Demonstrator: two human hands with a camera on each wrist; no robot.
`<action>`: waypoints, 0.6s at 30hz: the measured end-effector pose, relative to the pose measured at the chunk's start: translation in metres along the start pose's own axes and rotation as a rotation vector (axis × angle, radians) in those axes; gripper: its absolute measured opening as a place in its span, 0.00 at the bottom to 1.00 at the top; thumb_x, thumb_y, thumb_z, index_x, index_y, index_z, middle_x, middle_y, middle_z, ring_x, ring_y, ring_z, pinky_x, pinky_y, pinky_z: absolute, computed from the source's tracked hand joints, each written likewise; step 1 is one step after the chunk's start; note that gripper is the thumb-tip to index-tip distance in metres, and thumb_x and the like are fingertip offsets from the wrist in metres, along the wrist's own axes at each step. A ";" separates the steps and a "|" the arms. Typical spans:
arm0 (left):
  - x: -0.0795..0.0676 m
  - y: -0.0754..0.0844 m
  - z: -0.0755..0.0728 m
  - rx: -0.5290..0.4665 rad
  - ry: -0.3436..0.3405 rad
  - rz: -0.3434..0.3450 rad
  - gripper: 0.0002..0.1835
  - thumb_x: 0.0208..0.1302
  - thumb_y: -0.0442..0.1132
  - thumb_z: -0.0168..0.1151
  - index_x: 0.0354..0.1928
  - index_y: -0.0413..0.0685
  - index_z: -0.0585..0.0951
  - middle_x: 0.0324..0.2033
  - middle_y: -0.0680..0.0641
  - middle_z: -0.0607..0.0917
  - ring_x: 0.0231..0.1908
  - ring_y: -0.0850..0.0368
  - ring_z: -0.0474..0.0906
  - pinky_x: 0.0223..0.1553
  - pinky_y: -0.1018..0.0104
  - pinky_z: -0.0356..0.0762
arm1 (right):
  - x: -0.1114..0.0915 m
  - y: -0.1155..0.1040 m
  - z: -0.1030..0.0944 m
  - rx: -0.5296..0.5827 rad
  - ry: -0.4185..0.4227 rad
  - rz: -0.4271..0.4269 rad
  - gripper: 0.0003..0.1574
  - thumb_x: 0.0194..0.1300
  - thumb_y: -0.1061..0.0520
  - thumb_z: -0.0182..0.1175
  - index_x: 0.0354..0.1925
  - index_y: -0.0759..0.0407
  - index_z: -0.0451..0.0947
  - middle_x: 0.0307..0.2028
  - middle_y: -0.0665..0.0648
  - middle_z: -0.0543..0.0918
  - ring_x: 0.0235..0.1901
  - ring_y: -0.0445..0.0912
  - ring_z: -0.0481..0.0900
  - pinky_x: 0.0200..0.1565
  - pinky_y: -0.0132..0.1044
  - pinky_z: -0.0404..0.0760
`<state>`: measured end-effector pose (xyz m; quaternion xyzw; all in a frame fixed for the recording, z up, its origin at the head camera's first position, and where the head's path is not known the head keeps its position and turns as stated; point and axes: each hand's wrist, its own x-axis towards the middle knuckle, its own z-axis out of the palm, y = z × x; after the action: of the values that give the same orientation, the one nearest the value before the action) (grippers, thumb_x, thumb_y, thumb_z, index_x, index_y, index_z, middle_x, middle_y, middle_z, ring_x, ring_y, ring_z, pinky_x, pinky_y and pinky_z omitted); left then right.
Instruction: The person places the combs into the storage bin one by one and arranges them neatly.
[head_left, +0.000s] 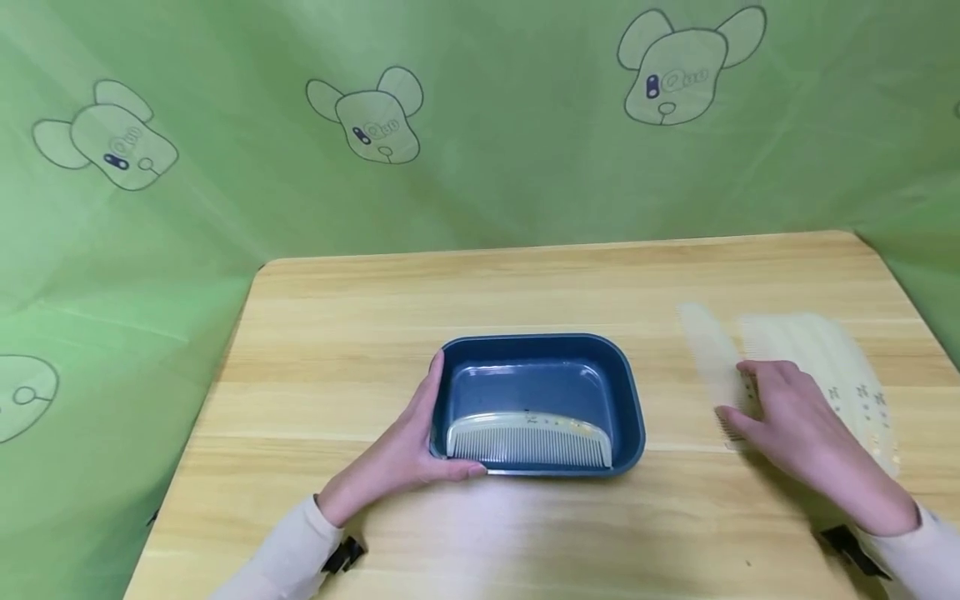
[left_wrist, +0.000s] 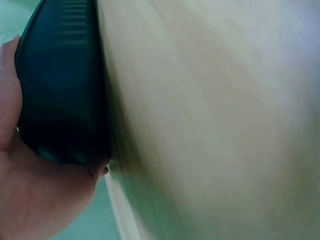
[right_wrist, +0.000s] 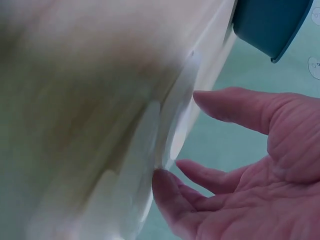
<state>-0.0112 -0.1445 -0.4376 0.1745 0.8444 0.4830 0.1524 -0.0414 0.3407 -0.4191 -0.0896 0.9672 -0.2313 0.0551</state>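
Note:
A dark blue rectangular plastic tub (head_left: 632,400) stands on the table, with a pale comb (head_left: 528,440) inside along its near wall, teeth toward me. My left hand (head_left: 416,442) holds the tub at its near left corner, thumb along the near side and fingers up the left wall; the left wrist view shows the palm against the tub's end. To the right, my right hand (head_left: 798,421) is over a translucent comb (head_left: 708,350) lying flat, thumb and fingers spread apart about it. In the right wrist view, the fingertips (right_wrist: 165,182) reach the combs; firm contact is unclear.
Several more translucent combs (head_left: 813,346) lie overlapping beside and under the right hand. The wooden table (head_left: 360,317) has its far edge against a green curtain (head_left: 510,200) printed with cartoon heads. A black strap (head_left: 345,554) is at the left wrist.

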 end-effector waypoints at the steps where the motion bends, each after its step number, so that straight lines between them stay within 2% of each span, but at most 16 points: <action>1: 0.000 0.000 0.000 0.001 0.000 -0.002 0.82 0.55 0.54 0.88 0.89 0.59 0.28 0.87 0.49 0.34 0.84 0.46 0.37 0.79 0.40 0.49 | 0.000 0.000 -0.001 0.000 -0.013 0.008 0.49 0.70 0.61 0.73 0.70 0.93 0.58 0.61 0.94 0.64 0.60 0.85 0.62 0.58 0.82 0.64; 6: -0.002 -0.001 0.000 -0.005 0.012 -0.009 0.81 0.55 0.55 0.88 0.88 0.66 0.27 0.87 0.49 0.34 0.84 0.46 0.38 0.79 0.40 0.49 | 0.006 0.001 -0.003 0.002 -0.043 0.024 0.54 0.70 0.58 0.74 0.73 0.91 0.55 0.59 0.93 0.66 0.57 0.84 0.65 0.55 0.82 0.68; 9: -0.001 -0.001 0.001 -0.011 0.012 -0.008 0.81 0.55 0.54 0.88 0.88 0.64 0.27 0.87 0.49 0.34 0.84 0.46 0.37 0.79 0.40 0.48 | 0.007 0.001 -0.005 -0.001 -0.068 0.042 0.56 0.71 0.55 0.74 0.73 0.91 0.54 0.56 0.92 0.67 0.55 0.83 0.67 0.52 0.81 0.70; 12: -0.001 -0.002 0.001 -0.012 0.013 0.000 0.81 0.54 0.53 0.88 0.89 0.60 0.28 0.87 0.47 0.35 0.84 0.46 0.37 0.79 0.40 0.48 | 0.008 0.003 -0.007 0.000 -0.104 0.065 0.59 0.72 0.52 0.74 0.74 0.91 0.52 0.53 0.89 0.70 0.51 0.78 0.71 0.46 0.75 0.75; 15: 0.000 -0.001 0.001 -0.015 0.014 0.006 0.82 0.54 0.52 0.89 0.89 0.61 0.28 0.87 0.47 0.35 0.84 0.46 0.38 0.80 0.40 0.48 | 0.008 0.005 -0.009 0.004 -0.130 0.080 0.61 0.73 0.48 0.73 0.75 0.90 0.51 0.50 0.84 0.72 0.48 0.73 0.73 0.42 0.70 0.78; 18: 0.000 0.000 0.001 -0.009 0.013 0.004 0.82 0.54 0.53 0.89 0.88 0.62 0.28 0.87 0.47 0.35 0.84 0.46 0.38 0.80 0.40 0.48 | 0.009 0.006 -0.010 0.009 -0.144 0.082 0.62 0.74 0.48 0.73 0.77 0.87 0.50 0.51 0.84 0.74 0.51 0.75 0.74 0.44 0.71 0.78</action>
<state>-0.0105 -0.1439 -0.4384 0.1722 0.8429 0.4880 0.1469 -0.0529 0.3480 -0.4136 -0.0661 0.9625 -0.2264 0.1343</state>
